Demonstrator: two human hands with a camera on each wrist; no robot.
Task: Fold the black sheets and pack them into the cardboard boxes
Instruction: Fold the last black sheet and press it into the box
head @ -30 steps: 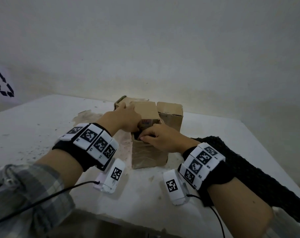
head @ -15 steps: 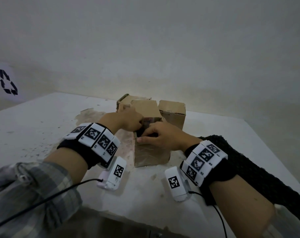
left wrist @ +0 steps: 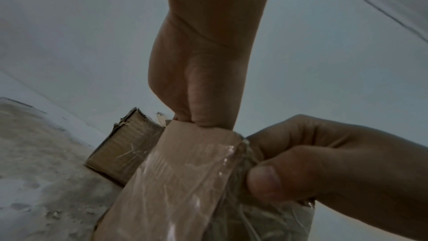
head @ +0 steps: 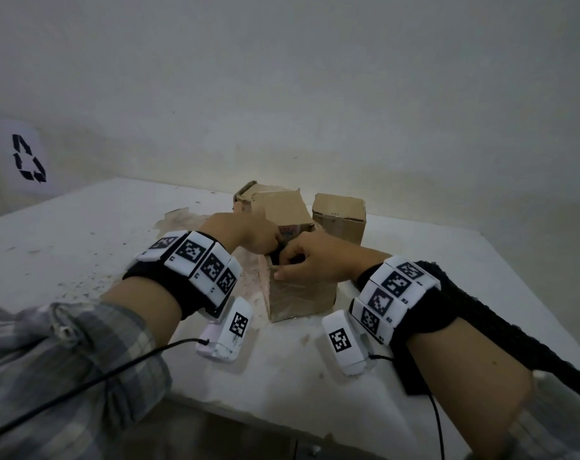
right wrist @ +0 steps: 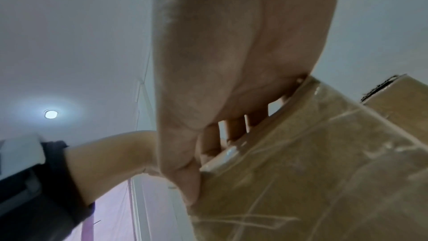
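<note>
A taped cardboard box (head: 302, 297) stands open in the middle of the white table (head: 83, 247). Both hands are at its top. My left hand (head: 249, 237) curls over the left wall, thumb on the rim (left wrist: 203, 113), fingers hidden inside. My right hand (head: 312, 263) grips the front rim, its thumb (right wrist: 192, 186) on the outer wall and its fingers (right wrist: 234, 127) hooked inside. A dark bit of black sheet (head: 274, 257) shows between the hands. Another black sheet (head: 501, 327) lies on the table under my right forearm.
Two more cardboard boxes (head: 341, 220) (head: 245, 194) stand close behind the near one. The table's front edge runs just under my forearms. A wall rises right behind the table, with a recycling sign (head: 28, 157) at the left.
Both hands have stayed at the box top and drawn closer together. Less of the black sheet shows between them than half a second ago.
</note>
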